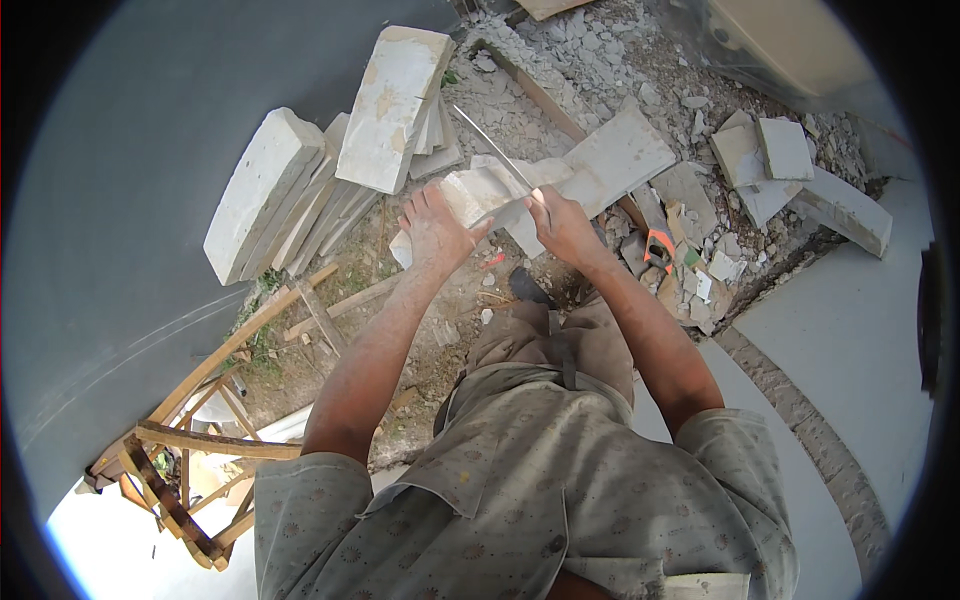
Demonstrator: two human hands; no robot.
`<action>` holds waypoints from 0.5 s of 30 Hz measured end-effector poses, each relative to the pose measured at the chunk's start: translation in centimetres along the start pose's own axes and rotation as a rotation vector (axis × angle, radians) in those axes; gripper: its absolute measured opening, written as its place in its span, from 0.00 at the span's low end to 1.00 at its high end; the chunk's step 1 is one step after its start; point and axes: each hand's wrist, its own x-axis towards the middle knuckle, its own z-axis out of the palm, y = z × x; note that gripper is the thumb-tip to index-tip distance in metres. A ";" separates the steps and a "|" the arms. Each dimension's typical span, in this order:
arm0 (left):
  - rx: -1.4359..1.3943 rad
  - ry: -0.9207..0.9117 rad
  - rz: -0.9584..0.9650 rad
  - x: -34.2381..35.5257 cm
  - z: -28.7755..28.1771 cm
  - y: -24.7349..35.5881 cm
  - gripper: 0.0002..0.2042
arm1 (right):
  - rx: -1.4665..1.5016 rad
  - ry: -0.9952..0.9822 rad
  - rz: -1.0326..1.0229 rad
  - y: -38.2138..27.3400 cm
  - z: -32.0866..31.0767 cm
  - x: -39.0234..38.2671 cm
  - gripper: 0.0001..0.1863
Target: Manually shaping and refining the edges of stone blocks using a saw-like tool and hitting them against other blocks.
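Note:
My right hand (566, 232) is wrapped round the handle end of a long, thin metal blade (492, 148). The blade slants up to the left, edge-on, so its exact kind is unclear. Under it lies a rough white block piece (472, 196) with a broken, uneven face. My left hand (438, 232) grips the near left end of this piece, thumb to the right and fingers over its left side. A flat pale slab (622, 150) extends behind it to the right. Beside my right forearm lies a handsaw (658, 246) with an orange and black handle.
White slabs (265, 195) lean against the grey wall (130, 160), with another upright slab (393, 110) beside them. Broken blocks (783, 150) and rubble (600, 50) cover the ground ahead and right. A wooden frame (225, 440) stands at lower left. A concrete edge (810, 425) curves along the right.

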 end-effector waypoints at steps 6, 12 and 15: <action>-0.090 0.056 0.017 0.1 0.2 -0.1 0.45 | 0.253 -0.049 -0.208 -7.6 -1.0 -3.3 0.13; -0.089 0.027 -0.005 -0.4 0.8 -0.7 0.43 | 0.125 -0.021 -0.147 -7.5 -1.4 -2.2 0.13; -0.131 0.063 0.036 -0.3 1.0 -0.7 0.43 | 0.023 -0.075 -0.090 -5.9 -0.7 -2.3 0.14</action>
